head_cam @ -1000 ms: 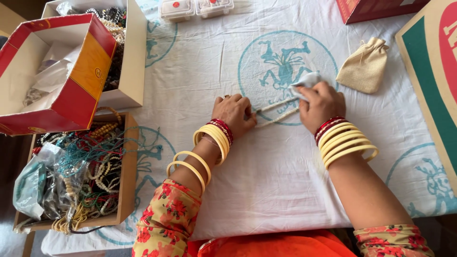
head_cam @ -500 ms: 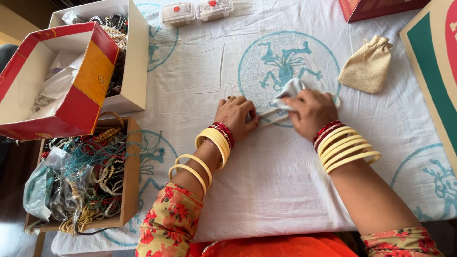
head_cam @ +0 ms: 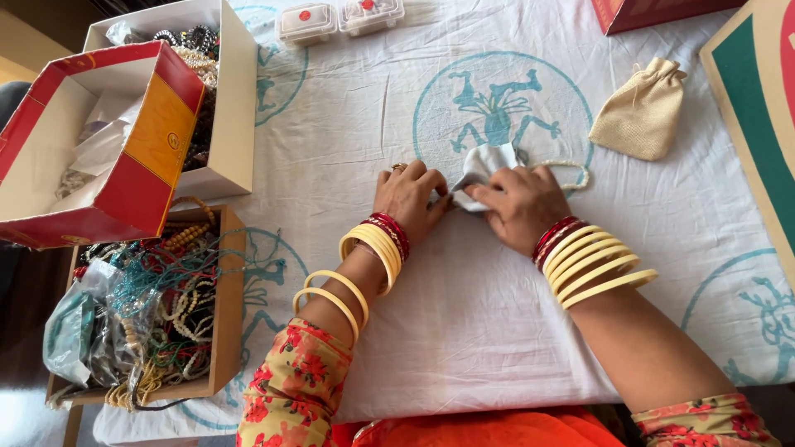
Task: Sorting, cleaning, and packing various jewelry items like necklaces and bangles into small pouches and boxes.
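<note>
1. Tabletop (head_cam: 464, 331), covered w/ a white cloth printed in blue-green motifs, carried everything; you sat at its near edge, both forearms reaching fwd.
2. Left side held the big stuff: an open red-and-orange box (head_cam: 124, 141) tipped over a white carton (head_cam: 232, 108), and nearer you a wooden tray (head_cam: 225, 314) heaped w/ tangled beads and cords. All well apart from your work.
3. Beige drawstring pouch (head_cam: 642, 116) lay to the right of and beyond your hands, nearer the right one, untouched.
4. Your right hand (head_cam: 522, 207) sat just right of centre; its grip was closed, fingertips pinching the small white cloth (head_cam: 484, 165) from the right and near side.
5. Your left hand (head_cam: 410, 199) lay just beside it, fingers curled, tips touching the cloth's left edge; whether it truly pinched or only pressed, can't tell.
6. The cloth itself sat between and slightly beyond both hands, on the round printed motif, its free corner sticking up and away from you. Both hands abt equally near.
7. A thin bead string (head_cam: 575, 170) curved out to the right from behind the right hand; its other end was hidden.
</note>
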